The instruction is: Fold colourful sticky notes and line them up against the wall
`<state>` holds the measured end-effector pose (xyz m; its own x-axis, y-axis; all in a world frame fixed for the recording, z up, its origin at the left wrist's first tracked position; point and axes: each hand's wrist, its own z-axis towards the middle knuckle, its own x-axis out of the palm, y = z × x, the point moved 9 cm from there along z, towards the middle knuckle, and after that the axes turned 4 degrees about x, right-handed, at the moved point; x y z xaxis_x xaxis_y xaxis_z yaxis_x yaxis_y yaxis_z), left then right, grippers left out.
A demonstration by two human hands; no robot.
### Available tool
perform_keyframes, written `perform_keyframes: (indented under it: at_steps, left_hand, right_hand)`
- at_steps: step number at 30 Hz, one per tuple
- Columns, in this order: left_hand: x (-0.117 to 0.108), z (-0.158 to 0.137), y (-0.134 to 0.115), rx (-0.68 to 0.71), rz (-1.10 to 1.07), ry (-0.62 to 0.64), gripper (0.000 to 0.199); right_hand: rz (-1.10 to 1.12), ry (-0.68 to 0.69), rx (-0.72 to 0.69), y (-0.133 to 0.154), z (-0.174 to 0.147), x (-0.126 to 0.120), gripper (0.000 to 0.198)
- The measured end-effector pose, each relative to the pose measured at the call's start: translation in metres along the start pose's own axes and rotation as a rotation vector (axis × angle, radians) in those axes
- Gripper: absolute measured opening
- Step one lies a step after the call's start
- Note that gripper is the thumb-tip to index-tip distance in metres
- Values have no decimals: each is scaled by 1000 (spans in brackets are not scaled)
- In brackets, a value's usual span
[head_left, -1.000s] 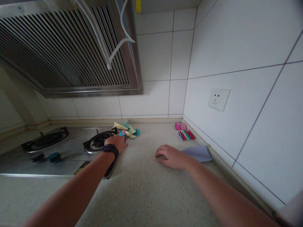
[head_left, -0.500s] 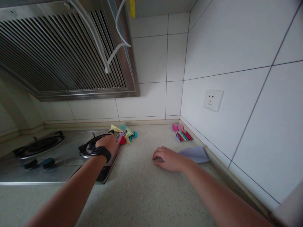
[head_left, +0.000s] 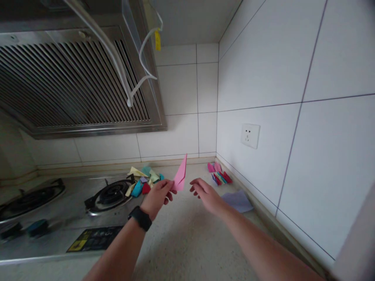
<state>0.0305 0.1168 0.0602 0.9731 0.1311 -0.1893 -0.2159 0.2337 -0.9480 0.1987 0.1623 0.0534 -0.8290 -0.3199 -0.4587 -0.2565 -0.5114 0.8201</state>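
Pinched in my left hand [head_left: 159, 194] is a pink paper plane [head_left: 181, 176], its pointed tip upward, held above the counter. To its right, my right hand [head_left: 205, 192] hovers with fingers loosely bent and apart, touching nothing. Behind my left hand lies a loose heap of folded papers [head_left: 136, 190] in yellow, teal, blue and red, partly over the stove's edge. Beyond my right hand, small pink folded papers [head_left: 214, 167] and a row of red, blue and green ones [head_left: 222, 178] rest by the wall. A lavender sheet [head_left: 238, 201] lies beside my right wrist.
The gas stove [head_left: 73, 218] with its burners [head_left: 113, 192] takes up the left side. Above it hangs the range hood [head_left: 88, 78] with a dangling white cable [head_left: 142, 54]. A tiled wall with a socket [head_left: 250, 135] bounds the counter [head_left: 181, 242] on the right.
My left hand has moved right from the heap, bringing the pink paper plane out in front. My right hand has lifted off the counter. The view has shifted slightly.
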Motion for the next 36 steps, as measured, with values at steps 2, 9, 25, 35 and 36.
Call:
perform_keyframes:
  at_steps: [2,9,25,35,36]
  left_hand:
    - [18,-3,24,-77,-142,12,35]
    - [58,-18,45,-95,-48,240,35]
    - [75,-44,-12,271,71,454,48]
    - [66,-38,7,164,-105,387,43]
    - [66,-39,7,158,-114,390,44]
  right_hand:
    - [82,-11,32,-5,3,-2,31]
    - [161,18,47,-4,0,4,30]
    - [348,278,46,7,-16,33,30]
    - [249,195,0,4,-11,25,16]
    - [235,174,0,3,-10,23,15]
